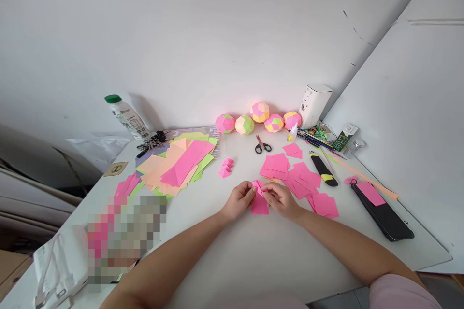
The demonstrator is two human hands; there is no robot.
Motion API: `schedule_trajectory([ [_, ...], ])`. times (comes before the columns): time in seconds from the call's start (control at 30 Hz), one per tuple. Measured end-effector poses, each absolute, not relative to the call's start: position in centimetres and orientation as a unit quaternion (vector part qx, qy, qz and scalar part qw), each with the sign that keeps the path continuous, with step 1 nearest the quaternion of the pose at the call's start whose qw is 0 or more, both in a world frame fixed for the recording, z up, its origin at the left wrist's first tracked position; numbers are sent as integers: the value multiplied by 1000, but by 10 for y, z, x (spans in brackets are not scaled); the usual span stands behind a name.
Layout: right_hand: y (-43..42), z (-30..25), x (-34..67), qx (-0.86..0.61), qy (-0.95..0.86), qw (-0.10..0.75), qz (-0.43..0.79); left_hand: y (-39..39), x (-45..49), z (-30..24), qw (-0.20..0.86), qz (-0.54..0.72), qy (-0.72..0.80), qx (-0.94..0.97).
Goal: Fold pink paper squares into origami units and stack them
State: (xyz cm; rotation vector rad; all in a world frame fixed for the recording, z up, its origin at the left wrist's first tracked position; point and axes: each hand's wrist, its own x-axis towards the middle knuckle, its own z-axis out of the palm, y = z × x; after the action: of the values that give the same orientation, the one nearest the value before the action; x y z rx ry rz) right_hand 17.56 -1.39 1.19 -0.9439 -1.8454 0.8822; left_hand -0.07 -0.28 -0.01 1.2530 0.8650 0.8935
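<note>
My left hand (239, 199) and my right hand (281, 199) meet at the middle of the white table (232, 251). Both pinch one folded pink paper piece (259, 199), with fingers closed on its upper part while its lower part lies on the table. A small stack of folded pink pieces (225, 167) sits just beyond my left hand. Several loose pink paper squares (300, 181) are spread to the right of my right hand.
A pile of pink, peach and green sheets (179, 166) lies at left, with keys (152, 140) and a bottle (126, 116) behind. Several paper balls (259, 112) line the wall. Scissors (262, 146), glue (292, 133), a cutter (324, 170), pens (315, 140) and a black case (384, 212) sit right.
</note>
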Motion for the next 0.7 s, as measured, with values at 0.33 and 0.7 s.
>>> schedule_trajectory([
  [0.33, -14, 8, 175, -375, -736, 444, 347, -3, 0, 1, 611, 396, 390, 564],
  [0.7, -12, 6, 174, -365, -747, 442, 337, -5, 0, 8, 629, 393, 380, 553],
])
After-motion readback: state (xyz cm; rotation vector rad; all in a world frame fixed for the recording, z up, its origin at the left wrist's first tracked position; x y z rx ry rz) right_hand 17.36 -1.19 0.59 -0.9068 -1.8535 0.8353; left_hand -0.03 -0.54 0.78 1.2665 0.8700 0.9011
